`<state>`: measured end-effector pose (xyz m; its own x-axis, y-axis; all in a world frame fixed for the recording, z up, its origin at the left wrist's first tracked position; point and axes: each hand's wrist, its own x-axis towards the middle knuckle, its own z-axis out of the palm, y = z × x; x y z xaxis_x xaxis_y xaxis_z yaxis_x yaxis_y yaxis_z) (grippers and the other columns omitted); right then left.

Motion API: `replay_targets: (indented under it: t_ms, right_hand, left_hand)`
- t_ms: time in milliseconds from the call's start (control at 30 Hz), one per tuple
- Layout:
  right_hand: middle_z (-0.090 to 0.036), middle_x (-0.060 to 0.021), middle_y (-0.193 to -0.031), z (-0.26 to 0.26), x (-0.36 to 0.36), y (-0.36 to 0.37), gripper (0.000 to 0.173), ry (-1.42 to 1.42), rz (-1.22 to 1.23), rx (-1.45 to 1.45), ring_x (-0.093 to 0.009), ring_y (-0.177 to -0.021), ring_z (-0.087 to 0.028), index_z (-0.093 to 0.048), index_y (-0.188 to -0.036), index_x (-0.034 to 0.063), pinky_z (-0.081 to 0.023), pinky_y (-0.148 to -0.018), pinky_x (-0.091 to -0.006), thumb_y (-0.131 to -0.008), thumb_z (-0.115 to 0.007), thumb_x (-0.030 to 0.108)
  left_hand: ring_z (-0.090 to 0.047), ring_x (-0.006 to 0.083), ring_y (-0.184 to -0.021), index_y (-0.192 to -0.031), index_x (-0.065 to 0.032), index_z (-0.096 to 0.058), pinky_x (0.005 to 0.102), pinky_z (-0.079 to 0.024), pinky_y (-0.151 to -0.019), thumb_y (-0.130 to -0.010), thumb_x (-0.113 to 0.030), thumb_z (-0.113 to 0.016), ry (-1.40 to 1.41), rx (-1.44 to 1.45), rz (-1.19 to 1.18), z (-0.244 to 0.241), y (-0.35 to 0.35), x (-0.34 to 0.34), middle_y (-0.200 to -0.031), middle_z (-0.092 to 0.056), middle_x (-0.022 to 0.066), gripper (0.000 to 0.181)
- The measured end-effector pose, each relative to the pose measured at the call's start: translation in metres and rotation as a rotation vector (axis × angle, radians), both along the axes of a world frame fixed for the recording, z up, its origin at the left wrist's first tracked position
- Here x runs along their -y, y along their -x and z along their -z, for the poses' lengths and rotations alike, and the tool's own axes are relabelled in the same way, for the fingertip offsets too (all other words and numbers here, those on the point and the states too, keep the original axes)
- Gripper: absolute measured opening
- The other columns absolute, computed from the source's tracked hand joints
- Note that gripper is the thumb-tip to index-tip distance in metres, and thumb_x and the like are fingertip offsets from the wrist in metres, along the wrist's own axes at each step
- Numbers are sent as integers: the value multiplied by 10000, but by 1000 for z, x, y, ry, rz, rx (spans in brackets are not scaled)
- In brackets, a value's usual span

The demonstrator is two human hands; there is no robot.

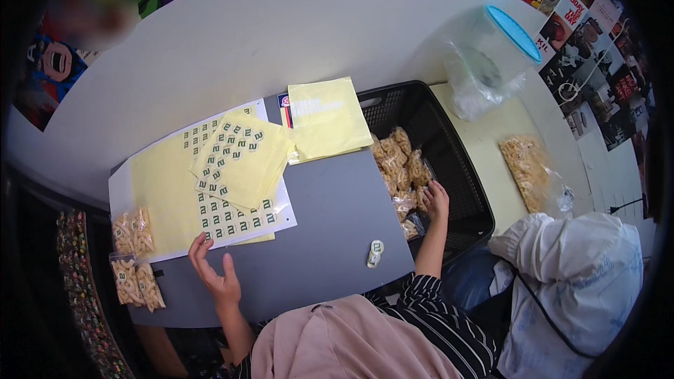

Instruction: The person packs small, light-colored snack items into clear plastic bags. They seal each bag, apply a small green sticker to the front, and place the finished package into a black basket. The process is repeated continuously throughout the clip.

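Note:
My left hand (215, 268) is raised with fingers apart over the front edge of the sticker sheets, holding nothing. Yellow backing sheets (163, 184) with rows of round green-and-white stickers (229, 227) lie on the grey table. My right hand (437, 201) reaches into a black plastic crate (463, 168) at the table's right side, beside clear bags of snack pieces (392, 160); whether its fingers touch a bag cannot be told. Several small snack bags with round stickers (126, 276) lie at the table's left end. A few loose round stickers or discs (375, 253) lie near the front right.
Another stack of yellow sheets (329, 118) lies at the back, partly over the crate's corner. Beyond the crate stand a clear tub with a blue lid (513, 34) and a large bag of snacks (521, 171). A white plastic-covered bundle (574, 284) is at the right.

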<state>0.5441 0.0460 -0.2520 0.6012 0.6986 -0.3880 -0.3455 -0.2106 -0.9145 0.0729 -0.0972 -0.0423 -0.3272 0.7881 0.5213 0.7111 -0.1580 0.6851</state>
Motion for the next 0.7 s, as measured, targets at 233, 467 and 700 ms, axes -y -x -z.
replay_targets:
  t_ms: [233, 467, 700]
  right_hand:
    - [-578, 4, -795, 61, -43, -39, 242, 260, -75, 81, -87, -616, -513, -544, -1000, 105, -391, -478, -240, -770, -578, 175]
    - [-619, -151, -932, 120, -90, -54, 432, 597, -153, 651, -276, -844, -603, -570, -1036, -18, -465, -717, -357, -686, -658, 220]
    - [-608, -221, -900, 95, -99, -40, 330, 617, -376, 938, -337, -890, -584, -623, -891, 6, -459, -769, -394, -690, -636, 267]
  left_hand:
    - [-419, 316, -1073, -1029, 3, -465, 400, -311, -928, -746, -69, -538, 136, -85, -139, -1, -12, -2, -1137, -431, 181, 300]
    - [-425, 289, -1066, -1035, -17, -473, 354, -337, -864, -745, -56, -531, 161, -171, -190, -13, -14, -18, -1151, -442, 164, 298]
    - [-426, 310, -1066, -1008, -13, -481, 383, -317, -925, -735, -34, -544, 215, -163, -205, -19, -15, -19, -1134, -437, 177, 281]
